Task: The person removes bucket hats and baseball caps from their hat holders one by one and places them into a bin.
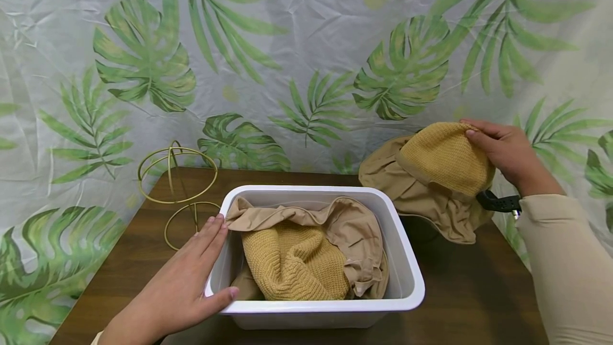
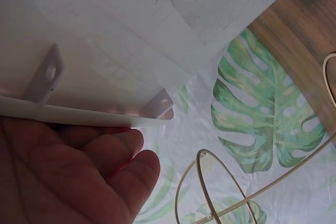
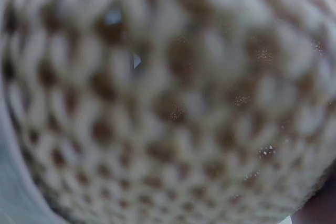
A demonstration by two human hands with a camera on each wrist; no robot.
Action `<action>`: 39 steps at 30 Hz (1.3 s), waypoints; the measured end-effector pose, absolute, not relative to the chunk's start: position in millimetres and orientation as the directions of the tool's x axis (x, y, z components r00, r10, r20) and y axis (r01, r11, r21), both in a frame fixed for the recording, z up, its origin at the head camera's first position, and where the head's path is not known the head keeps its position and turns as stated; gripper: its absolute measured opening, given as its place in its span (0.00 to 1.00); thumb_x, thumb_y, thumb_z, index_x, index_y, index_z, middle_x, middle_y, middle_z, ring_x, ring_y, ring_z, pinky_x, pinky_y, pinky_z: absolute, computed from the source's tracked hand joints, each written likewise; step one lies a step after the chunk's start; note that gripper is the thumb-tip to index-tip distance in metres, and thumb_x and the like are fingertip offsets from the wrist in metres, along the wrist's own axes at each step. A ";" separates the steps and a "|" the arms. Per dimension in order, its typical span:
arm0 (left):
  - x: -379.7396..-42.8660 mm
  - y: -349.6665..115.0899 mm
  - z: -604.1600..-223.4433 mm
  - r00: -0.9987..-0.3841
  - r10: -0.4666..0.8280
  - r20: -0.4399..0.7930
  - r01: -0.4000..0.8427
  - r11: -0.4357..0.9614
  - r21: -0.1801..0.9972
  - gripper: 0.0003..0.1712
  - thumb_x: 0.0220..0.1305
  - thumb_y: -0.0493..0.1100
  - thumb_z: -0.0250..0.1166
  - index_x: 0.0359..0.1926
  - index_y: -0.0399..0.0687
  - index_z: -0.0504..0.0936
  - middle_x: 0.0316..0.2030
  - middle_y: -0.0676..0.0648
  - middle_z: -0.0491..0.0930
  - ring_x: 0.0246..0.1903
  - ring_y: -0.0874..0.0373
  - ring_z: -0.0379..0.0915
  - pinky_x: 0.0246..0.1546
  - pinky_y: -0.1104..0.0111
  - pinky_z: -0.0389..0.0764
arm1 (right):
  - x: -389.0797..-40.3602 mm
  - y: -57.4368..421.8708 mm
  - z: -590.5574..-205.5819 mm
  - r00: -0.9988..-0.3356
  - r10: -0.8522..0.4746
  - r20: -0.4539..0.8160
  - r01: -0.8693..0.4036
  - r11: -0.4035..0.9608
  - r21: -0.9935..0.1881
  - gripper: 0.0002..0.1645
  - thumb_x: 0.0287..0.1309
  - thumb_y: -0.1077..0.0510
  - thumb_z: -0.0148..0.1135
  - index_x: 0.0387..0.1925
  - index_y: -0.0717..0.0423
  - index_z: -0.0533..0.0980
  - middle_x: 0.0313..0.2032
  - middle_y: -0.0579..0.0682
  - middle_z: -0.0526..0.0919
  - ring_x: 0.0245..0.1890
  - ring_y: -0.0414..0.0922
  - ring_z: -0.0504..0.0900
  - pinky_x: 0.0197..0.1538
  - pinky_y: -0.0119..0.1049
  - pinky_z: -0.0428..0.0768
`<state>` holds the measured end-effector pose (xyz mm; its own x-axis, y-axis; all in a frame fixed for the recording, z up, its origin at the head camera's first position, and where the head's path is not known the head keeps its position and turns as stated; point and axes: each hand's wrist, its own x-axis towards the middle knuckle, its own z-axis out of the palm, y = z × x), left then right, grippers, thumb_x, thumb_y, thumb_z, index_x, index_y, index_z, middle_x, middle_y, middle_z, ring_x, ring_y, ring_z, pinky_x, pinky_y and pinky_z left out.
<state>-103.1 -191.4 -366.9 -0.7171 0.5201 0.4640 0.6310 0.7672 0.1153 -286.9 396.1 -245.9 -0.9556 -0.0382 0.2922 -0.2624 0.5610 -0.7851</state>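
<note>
At the right, above the wooden table, my right hand [image 1: 507, 153] pinches the top of a hat with a mustard knit crown [image 1: 445, 156] and a floppy tan cloth brim. That crown [image 3: 168, 103] fills the right wrist view as blurred knit. In front of me stands a white plastic bin [image 1: 407, 260]. Inside it lies another mustard knit and tan cloth hat [image 1: 301, 265], crumpled, its brim bunched along the back and right. My left hand [image 1: 177, 276] rests at the bin's left rim, fingers extended. The left wrist view shows its fingers [image 2: 113, 150] against the rim's outer edge.
A gold wire stand [image 1: 178, 198] of rings is just left of the bin, near my left fingers. The dark wooden table [image 1: 119, 270] carries everything. Behind it hangs a leaf-patterned cloth [image 1: 316, 25]. A black strap [image 1: 500, 202] circles my right wrist.
</note>
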 end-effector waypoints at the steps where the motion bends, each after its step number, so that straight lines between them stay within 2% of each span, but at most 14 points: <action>1: -103.0 -191.4 -366.8 -0.718 0.519 0.463 0.631 0.767 0.117 0.55 0.61 0.67 0.62 0.69 0.24 0.62 0.72 0.30 0.57 0.70 0.37 0.55 0.71 0.75 0.34 | -286.3 396.0 -244.2 -0.955 -0.036 0.295 -0.263 0.560 -0.786 0.25 0.68 0.48 0.60 0.64 0.45 0.76 0.47 0.19 0.78 0.47 0.22 0.74 0.41 0.17 0.74; 15: -102.6 -191.4 -365.7 -0.717 0.517 0.466 0.629 0.769 0.114 0.55 0.61 0.67 0.62 0.69 0.24 0.62 0.71 0.30 0.57 0.70 0.36 0.55 0.71 0.75 0.34 | -279.2 386.2 -217.5 -0.923 -0.010 0.385 -0.343 0.479 -0.808 0.22 0.67 0.55 0.62 0.61 0.48 0.78 0.47 0.24 0.82 0.49 0.24 0.76 0.42 0.16 0.74; 20: -101.7 -190.6 -364.9 -0.721 0.516 0.463 0.626 0.771 0.115 0.55 0.59 0.65 0.65 0.70 0.24 0.61 0.72 0.30 0.57 0.70 0.36 0.55 0.71 0.74 0.34 | -276.4 380.8 -206.2 -0.910 -0.019 0.414 -0.369 0.491 -0.789 0.22 0.66 0.55 0.63 0.61 0.50 0.78 0.52 0.27 0.81 0.57 0.27 0.74 0.45 0.15 0.72; 28: -101.3 -190.0 -364.0 -0.717 0.517 0.466 0.627 0.771 0.108 0.55 0.60 0.67 0.62 0.69 0.24 0.62 0.71 0.30 0.58 0.70 0.37 0.55 0.71 0.74 0.34 | -269.2 366.6 -191.8 -0.867 -0.081 0.492 -0.449 0.554 -0.701 0.22 0.67 0.56 0.63 0.60 0.57 0.78 0.58 0.33 0.79 0.61 0.30 0.72 0.48 0.14 0.71; 31: -100.6 -190.2 -363.8 -0.718 0.517 0.465 0.626 0.772 0.108 0.55 0.61 0.67 0.62 0.69 0.24 0.62 0.71 0.30 0.58 0.71 0.37 0.55 0.71 0.74 0.34 | -265.7 358.2 -188.4 -0.852 -0.115 0.511 -0.475 0.578 -0.664 0.22 0.67 0.56 0.62 0.60 0.57 0.79 0.59 0.34 0.79 0.62 0.30 0.72 0.48 0.14 0.71; 39: -100.4 -190.0 -362.9 -0.718 0.516 0.467 0.628 0.769 0.115 0.54 0.60 0.66 0.63 0.69 0.24 0.63 0.71 0.30 0.58 0.71 0.38 0.54 0.71 0.74 0.34 | -262.9 331.6 -185.0 -0.771 -0.246 0.587 -0.598 0.596 -0.536 0.18 0.65 0.65 0.62 0.56 0.61 0.81 0.58 0.35 0.80 0.60 0.30 0.72 0.54 0.16 0.68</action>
<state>-100.4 -190.0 -362.9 -0.7180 0.5162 0.4669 0.6282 0.7695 0.1152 -262.9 331.6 -185.0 -0.7711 -0.2461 0.5872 -0.5982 0.5959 -0.5358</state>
